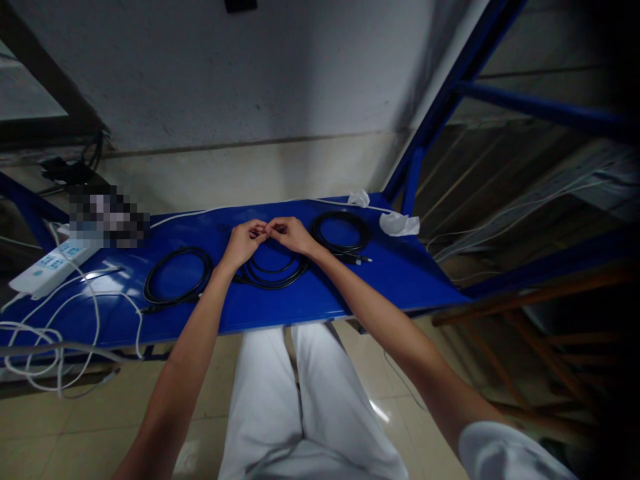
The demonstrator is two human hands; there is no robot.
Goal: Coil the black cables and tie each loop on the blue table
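Observation:
A coiled black cable [273,285] lies on the blue tabletop [280,312], in front of me. My left hand [243,243] and my right hand [291,235] meet over the far side of this coil, fingertips pinched close together and almost touching. Whatever is between the fingers is too small or hidden to make out. The far part of the loop is covered by my hands. To the left rests a second black cable coil [185,251]. Beyond my right wrist is a third black coil [345,248], with a plug end [367,259] sticking out to the right.
A white power strip [57,267] and loose white cords [97,313] occupy the table's left end, near a blurred-out patch. Crumpled white pieces [400,225] lie at the right end. A blue metal frame [413,180] rises there. The wall [250,160] stands behind the table.

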